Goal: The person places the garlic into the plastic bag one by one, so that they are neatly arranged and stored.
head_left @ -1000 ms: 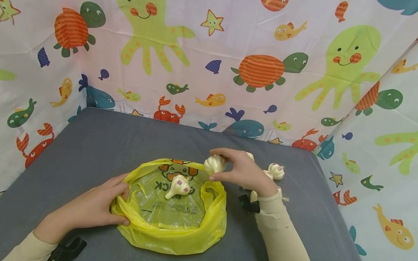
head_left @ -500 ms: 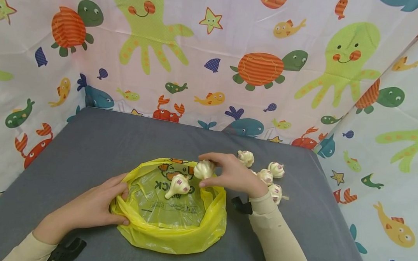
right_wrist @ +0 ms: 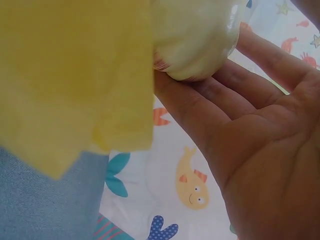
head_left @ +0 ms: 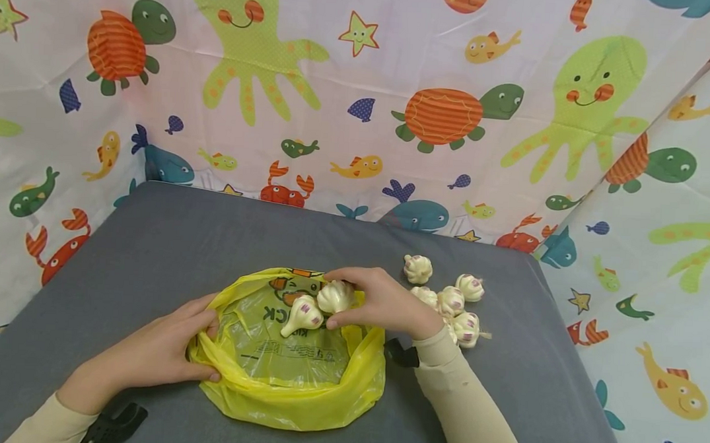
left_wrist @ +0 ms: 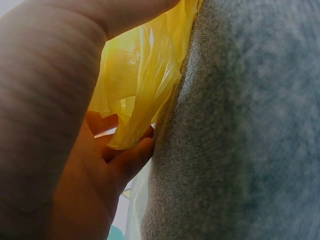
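Note:
A yellow plastic bag [head_left: 290, 407] sits on the grey table with its mouth spread wide and its edge rolled down. My left hand [head_left: 159, 352] grips its left rim, fingers over the edge and thumb on the outer side. One garlic bulb [head_left: 306, 312] lies inside on the printed plastic, stem toward the lower left. My right hand [head_left: 381, 302] holds a second garlic bulb [head_left: 335, 296] between thumb and fingers, over the bag's right part and close beside the first bulb. In the right wrist view, this garlic bulb [right_wrist: 200, 35] rests against the fingers, partly behind yellow plastic.
Several more garlic bulbs [head_left: 450, 301] lie clustered on the table right of the bag, some partly behind the right forearm. One garlic bulb [head_left: 418, 268] sits farther back. A curtain [head_left: 347, 128] printed with sea animals stands along the table's back and sides.
My right hand has moved left with its garlic bulb, from the bag's right rim to over the opening. More of the clustered bulbs show now. My left hand stays on the rim.

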The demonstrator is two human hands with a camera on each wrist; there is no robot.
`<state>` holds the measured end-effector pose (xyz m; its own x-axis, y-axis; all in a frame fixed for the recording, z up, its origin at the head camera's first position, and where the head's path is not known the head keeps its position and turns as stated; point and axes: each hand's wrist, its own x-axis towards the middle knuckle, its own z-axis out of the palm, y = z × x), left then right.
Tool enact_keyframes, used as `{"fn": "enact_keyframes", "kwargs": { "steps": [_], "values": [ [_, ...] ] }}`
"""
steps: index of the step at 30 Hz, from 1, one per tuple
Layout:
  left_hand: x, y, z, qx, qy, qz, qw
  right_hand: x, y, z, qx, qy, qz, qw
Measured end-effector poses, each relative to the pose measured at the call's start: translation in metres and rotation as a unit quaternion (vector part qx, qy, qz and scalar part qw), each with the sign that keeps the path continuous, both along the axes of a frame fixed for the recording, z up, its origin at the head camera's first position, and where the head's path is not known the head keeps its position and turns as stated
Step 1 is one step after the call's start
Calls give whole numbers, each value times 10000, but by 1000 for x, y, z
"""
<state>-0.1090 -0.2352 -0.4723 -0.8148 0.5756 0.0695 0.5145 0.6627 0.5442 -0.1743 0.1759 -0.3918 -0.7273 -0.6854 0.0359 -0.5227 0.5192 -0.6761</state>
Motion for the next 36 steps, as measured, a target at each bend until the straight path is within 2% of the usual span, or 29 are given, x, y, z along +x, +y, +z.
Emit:
{"fn": "enact_keyframes", "kwargs": {
  "steps": [9,23,36],
  "values": [
    [-1,-1,0,-12,-69,42,10000,0,-5,-2,80,64,122,9999],
    [-1,-1,0,-4,-24,62,10000,0,-15,-7,190,-72,325,9993],
    [0,-1,-1,17,-10,-8,10000,3,-24,-22,117,-130,473,9987]
  ]
}}
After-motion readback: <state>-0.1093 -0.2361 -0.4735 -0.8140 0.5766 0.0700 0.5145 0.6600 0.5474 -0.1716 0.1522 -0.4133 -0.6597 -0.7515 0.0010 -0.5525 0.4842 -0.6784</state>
